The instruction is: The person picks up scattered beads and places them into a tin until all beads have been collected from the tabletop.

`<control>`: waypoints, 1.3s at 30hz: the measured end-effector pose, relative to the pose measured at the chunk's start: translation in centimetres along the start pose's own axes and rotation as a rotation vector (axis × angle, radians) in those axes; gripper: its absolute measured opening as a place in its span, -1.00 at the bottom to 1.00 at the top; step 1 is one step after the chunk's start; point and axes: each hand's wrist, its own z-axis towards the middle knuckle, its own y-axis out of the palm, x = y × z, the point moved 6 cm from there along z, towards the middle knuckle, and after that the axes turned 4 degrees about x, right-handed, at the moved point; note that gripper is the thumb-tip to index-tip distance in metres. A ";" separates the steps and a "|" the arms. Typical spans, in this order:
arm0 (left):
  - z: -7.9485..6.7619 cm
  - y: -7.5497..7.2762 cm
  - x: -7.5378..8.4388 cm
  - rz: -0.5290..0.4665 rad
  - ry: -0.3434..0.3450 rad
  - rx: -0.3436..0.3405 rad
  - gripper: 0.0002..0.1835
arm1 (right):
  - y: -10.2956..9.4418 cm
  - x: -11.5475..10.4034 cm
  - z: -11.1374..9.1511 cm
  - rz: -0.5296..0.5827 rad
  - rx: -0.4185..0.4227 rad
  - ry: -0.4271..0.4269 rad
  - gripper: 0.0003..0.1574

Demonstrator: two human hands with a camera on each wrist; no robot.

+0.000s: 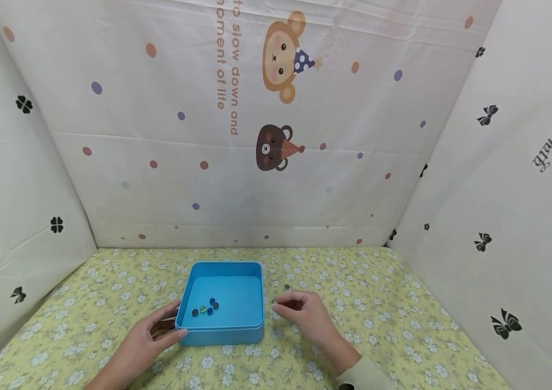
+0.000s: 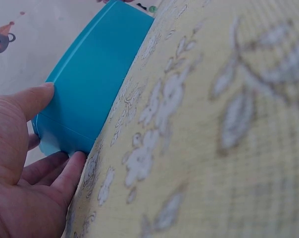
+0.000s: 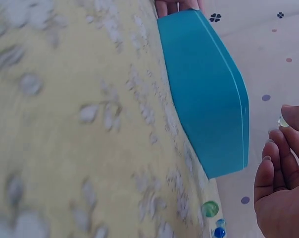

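A blue square box (image 1: 222, 337) without a lid sits on the cloth, with several marbles (image 1: 203, 310) inside, dark, blue and yellow-green. The left hand (image 1: 146, 341) grips its near left corner; in the left wrist view the thumb (image 2: 39, 99) lies on one wall and the fingers reach round the other side. Just right of the box is the right hand (image 1: 302, 314), apart from it. Between its thumb and index finger it pinches a pale, clear marble (image 3: 282, 121), best seen in the right wrist view. The other right fingers are curled.
One more marble (image 1: 287, 287) lies on the cloth beyond the right hand. The right wrist view shows a green marble (image 3: 210, 208) and a blue marble (image 3: 219, 232) outside the box. Yellow floral cloth (image 1: 378, 336) covers the surface; printed white sheets (image 1: 236, 189) stand around it.
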 end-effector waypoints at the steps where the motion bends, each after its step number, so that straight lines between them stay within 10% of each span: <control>1: 0.0 0.0 0.0 -0.002 0.002 -0.002 -0.18 | 0.1 -0.1 0.1 0.000 -0.003 -0.001 -0.54; 39: 0.2 0.0 -0.3 0.000 0.004 -0.007 -0.17 | 4.4 -4.0 3.5 -0.024 -0.021 -0.079 -0.69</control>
